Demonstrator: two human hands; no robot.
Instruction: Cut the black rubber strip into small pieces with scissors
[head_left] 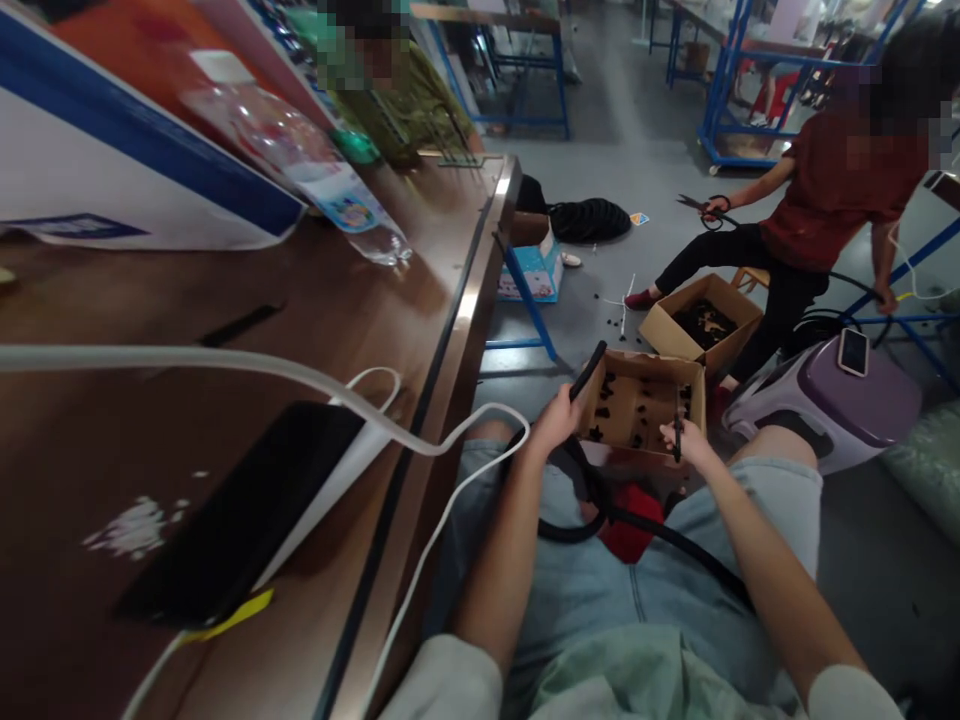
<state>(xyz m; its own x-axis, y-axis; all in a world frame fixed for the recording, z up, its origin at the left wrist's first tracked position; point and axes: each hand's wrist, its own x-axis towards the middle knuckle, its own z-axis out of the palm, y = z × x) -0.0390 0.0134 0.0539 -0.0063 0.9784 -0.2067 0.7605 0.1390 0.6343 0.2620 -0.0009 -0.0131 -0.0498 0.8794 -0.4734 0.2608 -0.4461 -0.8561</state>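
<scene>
My left hand (556, 418) is closed around a black tube (589, 370), whose end points up and to the right at the near left corner of a cardboard box (632, 440). More of the black tube loops across my lap. Over the box's near right side, my right hand (688, 440) is closed on dark scissors (678, 425) that stand nearly upright. Small black pieces (606, 385) lie scattered on the bottom of the box.
To the left, a brown table (427, 350) holds a plastic bottle (330, 185), a black phone (255, 510) and white cables. A person in red (840, 180) sits beyond a second box (660, 325), holding scissors. A purple-topped container (840, 395) stands at right.
</scene>
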